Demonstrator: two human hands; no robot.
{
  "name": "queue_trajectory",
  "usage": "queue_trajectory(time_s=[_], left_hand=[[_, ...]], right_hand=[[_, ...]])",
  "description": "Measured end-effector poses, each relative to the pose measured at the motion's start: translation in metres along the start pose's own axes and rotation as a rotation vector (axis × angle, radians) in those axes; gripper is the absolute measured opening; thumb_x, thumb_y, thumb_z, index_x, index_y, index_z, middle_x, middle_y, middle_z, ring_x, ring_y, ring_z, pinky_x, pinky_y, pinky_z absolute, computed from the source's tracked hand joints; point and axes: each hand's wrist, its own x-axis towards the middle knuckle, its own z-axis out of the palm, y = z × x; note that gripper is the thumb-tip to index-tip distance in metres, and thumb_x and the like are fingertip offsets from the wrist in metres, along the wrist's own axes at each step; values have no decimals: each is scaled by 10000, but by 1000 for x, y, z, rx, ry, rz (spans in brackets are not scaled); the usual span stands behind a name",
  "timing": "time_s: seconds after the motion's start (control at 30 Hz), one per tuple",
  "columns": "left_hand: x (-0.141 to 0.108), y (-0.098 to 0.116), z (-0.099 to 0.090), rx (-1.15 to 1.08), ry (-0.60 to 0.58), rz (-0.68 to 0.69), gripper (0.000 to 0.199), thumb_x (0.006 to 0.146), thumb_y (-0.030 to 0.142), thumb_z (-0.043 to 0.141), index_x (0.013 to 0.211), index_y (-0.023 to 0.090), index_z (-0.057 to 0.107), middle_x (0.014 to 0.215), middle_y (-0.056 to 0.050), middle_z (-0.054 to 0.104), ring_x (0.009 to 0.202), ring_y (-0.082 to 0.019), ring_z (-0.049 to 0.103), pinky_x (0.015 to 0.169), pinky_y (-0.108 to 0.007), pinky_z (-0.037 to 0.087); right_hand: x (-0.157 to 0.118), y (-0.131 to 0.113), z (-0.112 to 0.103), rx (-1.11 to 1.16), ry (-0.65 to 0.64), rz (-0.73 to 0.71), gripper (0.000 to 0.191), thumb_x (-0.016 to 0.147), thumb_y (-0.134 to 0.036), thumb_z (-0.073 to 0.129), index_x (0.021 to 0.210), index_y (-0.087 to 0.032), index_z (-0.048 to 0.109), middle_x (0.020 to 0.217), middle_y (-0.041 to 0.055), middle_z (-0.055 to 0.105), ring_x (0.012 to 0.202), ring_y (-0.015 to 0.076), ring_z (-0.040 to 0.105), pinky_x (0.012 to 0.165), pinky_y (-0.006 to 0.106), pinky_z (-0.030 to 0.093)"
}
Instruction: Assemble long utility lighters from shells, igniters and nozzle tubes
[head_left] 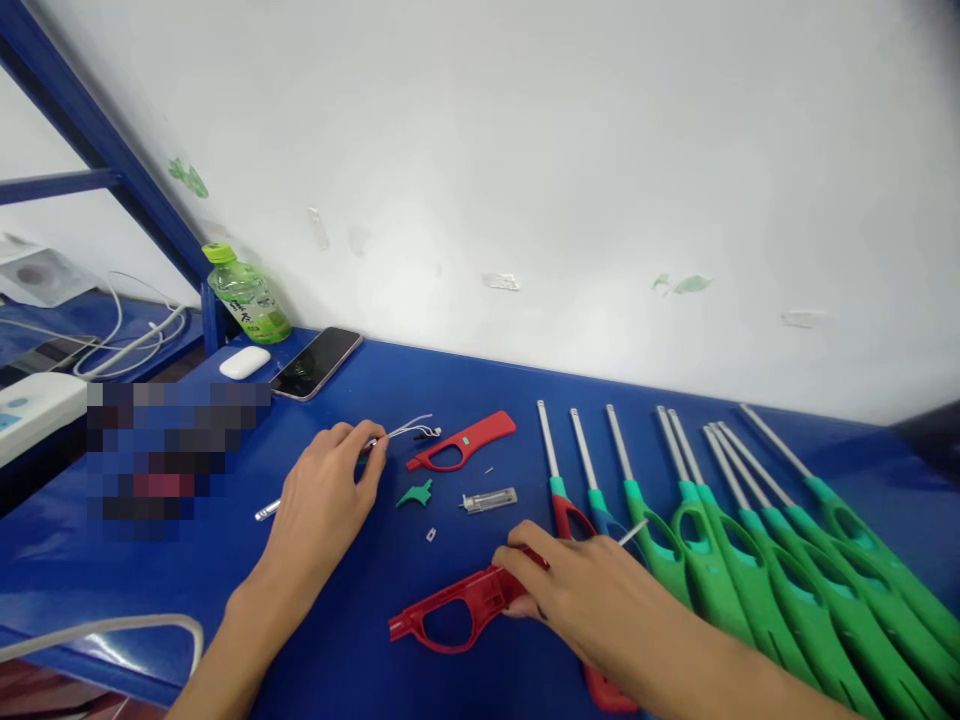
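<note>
My left hand (334, 475) pinches a metal tube (268, 510) with thin white wires (409, 428) coming out at its far end. Closed around the handle end of a red half shell (450, 610) is my right hand (562, 580); the shell's ribbed inside faces up. Between the hands lie a green trigger piece (415, 493), a clear fuel tank (489, 500) and a small white part (431, 535). Another red half shell (469, 440) rests farther back. A thin white stick (634, 532) shows beyond my right hand.
Several assembled long lighters (712, 560) with metal tubes lie in a row on the right of the blue table (450, 365). A phone (318, 362), a white case (245, 362) and a green bottle (247, 295) are at the back left. A white cable (112, 622) crosses the front left.
</note>
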Motion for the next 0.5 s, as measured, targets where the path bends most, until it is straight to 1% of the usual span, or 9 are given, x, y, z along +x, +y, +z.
queue_trajectory(time_s=[0.13, 0.2, 0.23, 0.33, 0.5], left_hand=[[8, -2, 5, 51, -83, 17, 185, 1068, 316, 537, 1080, 199, 680, 913, -25, 670, 871, -218, 663, 750, -366, 546], [18, -3, 7, 75, -115, 25, 188, 1049, 338, 609, 1120, 178, 676, 1002, -32, 690, 898, -192, 679, 799, -375, 583], [25, -3, 9, 84, -127, 31, 222, 1034, 359, 642, 1150, 172, 673, 1076, -47, 699, 930, -191, 690, 825, -386, 597], [51, -4, 17, 92, -147, 64, 292, 1022, 378, 664, 1238, 181, 661, 1232, -83, 689, 1033, -219, 699, 889, -430, 608], [105, -8, 45, 43, -157, 189, 351, 1016, 385, 672, 1304, 188, 637, 1317, -99, 662, 1109, -246, 686, 938, -469, 597]], right_hand=[[0, -2, 1, -40, 2, -30, 369, 895, -362, 847, 1121, -194, 608, 1015, 3, 703, 530, 158, 678, 397, 365, 305], [2, -2, 2, -51, 4, -39, 368, 902, -368, 841, 1120, -192, 604, 1014, 3, 702, 536, 153, 680, 395, 365, 306], [3, -2, 2, -55, 6, -40, 364, 906, -373, 838, 1116, -192, 603, 1012, 2, 702, 539, 149, 682, 394, 364, 304], [5, -1, 4, -67, 10, -43, 363, 910, -385, 835, 1106, -191, 598, 1016, 1, 704, 549, 143, 690, 391, 360, 306], [6, -2, 8, -88, 19, -55, 406, 886, -395, 856, 1103, -188, 583, 1006, 0, 707, 524, 148, 677, 382, 361, 315]])
